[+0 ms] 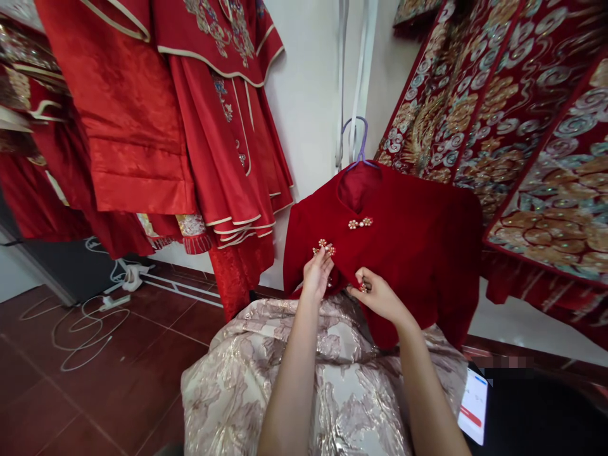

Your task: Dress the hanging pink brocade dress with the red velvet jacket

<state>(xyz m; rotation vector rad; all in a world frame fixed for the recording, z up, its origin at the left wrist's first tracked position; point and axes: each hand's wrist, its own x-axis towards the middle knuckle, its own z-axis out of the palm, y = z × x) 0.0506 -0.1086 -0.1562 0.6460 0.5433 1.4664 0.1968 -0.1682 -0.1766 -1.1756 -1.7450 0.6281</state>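
A dark red velvet jacket point(403, 228) hangs in front of me on a purple hanger point(363, 139). At its neck, a beaded flower clasp point(361, 223) joins the two front edges; lower down the front stands apart. My left hand point(318, 277) pinches the left front edge at another gold flower clasp point(327, 247), which its fingertips partly cover. With fingers closed, my right hand point(377, 296) grips the opposite front edge, where a small beaded fastener shows between the fingers. Below both hands spreads a shiny beige-and-silver brocade cloth point(237, 380), partly under the jacket hem.
Red embroidered garments point(213, 126) hang at the left, and heavily embroidered ones point(475, 114) at the right. A phone point(474, 405) with a lit screen lies on a black surface at lower right. White cables point(90, 329) and a power strip point(115, 302) lie on the tiled floor.
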